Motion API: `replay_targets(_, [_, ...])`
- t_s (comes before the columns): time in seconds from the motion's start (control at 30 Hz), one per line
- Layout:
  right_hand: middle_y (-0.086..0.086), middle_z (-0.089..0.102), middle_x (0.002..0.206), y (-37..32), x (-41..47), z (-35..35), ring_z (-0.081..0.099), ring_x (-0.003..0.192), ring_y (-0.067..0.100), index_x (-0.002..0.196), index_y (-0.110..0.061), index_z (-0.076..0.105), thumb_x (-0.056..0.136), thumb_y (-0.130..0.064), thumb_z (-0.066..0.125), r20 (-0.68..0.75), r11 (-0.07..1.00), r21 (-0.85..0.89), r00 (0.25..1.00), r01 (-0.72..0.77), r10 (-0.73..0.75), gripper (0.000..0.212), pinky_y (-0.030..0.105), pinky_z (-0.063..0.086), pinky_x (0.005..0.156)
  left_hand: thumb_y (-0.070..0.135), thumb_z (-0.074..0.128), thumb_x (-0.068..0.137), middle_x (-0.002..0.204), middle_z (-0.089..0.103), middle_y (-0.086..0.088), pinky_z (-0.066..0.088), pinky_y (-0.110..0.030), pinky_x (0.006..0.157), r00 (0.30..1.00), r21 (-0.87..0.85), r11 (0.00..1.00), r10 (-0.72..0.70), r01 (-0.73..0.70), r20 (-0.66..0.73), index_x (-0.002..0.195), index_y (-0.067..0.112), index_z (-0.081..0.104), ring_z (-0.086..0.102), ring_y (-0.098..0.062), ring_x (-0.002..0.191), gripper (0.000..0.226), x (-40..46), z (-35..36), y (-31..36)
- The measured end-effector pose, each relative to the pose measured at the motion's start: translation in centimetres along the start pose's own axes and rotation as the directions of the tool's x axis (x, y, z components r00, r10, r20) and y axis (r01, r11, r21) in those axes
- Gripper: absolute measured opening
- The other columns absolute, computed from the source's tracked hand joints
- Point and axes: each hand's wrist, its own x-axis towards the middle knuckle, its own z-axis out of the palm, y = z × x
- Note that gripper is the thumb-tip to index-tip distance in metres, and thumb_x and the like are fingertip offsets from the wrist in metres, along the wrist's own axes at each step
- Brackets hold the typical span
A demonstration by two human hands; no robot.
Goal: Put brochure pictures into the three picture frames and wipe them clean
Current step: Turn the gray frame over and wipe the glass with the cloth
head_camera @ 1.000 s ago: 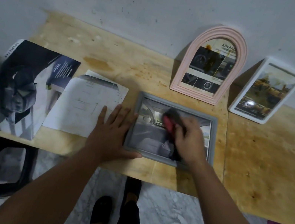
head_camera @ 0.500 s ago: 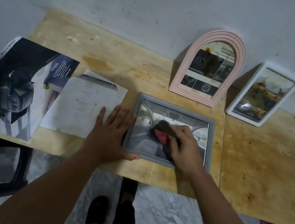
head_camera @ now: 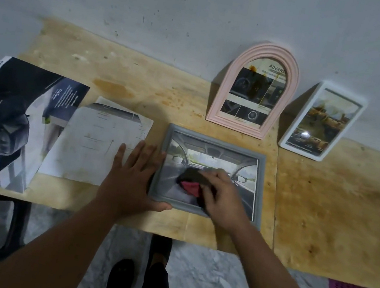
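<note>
All three frames already hold pictures. The grey frame (head_camera: pixel 210 175) lies flat, wiping underway: the right hand (head_camera: pixel 221 195) clutches a cloth (head_camera: pixel 191 181) on its glass, the left hand (head_camera: pixel 134 175) flat beside it. Behind it, the pink frame (head_camera: pixel 254 89) and white frame (head_camera: pixel 322 120) look stained, likely unwiped.

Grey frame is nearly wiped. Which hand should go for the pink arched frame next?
Probably the right hand: it holds the cloth on the grey frame, and the pink frame leans on the wall just beyond it. The left hand lies flat, farther away, bracing the grey frame's edge.
</note>
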Motion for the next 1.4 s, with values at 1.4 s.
replay_targets(1.4, [0.001, 0.056, 0.119, -2.5, 0.1, 3.5, 0.061, 0.097, 0.020, 0.133, -0.017, 0.064, 0.095, -0.016, 0.056, 0.227, 0.930, -0.100, 0.918, 0.354, -0.325, 0.039, 0.030, 0.052, 0.069, 0.106, 0.031, 0.065, 0.172, 0.019, -0.012, 0.008, -0.069, 0.123, 1.000, -0.020, 1.000, -0.004, 0.005, 0.017, 0.164, 0.012, 0.021, 0.008, -0.032, 0.160, 0.137, 0.2, 0.2, 0.1])
